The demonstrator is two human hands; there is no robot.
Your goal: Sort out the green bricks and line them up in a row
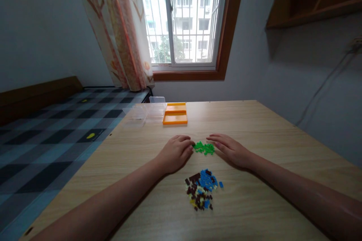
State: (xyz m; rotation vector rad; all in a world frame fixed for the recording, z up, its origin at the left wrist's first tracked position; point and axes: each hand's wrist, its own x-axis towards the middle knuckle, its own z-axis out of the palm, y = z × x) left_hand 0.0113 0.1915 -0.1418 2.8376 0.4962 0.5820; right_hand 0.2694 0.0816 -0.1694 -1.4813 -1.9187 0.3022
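Small bright green pieces (pixel 207 148) lie in a loose cluster on the wooden table, between my two hands. My left hand (pixel 177 152) rests at the left edge of the cluster, its fingertips at the green pieces. From the right, my right hand (pixel 230 150) reaches in with fingers stretched out, the tips beside the cluster. I see nothing held in either hand. Nearer to me lies a mixed pile of small bricks, with dark brown pieces (pixel 195 188), blue pieces (pixel 207 180) and some pale yellow ones among them.
An orange tray (pixel 175 122) with two compartments stands toward the back of the table (pixel 226 116). Clear plastic containers (pixel 135 116) are left of it. A bed with a checked cover (pixel 56 131) borders the left side. Behind are a window and a curtain (pixel 124 30).
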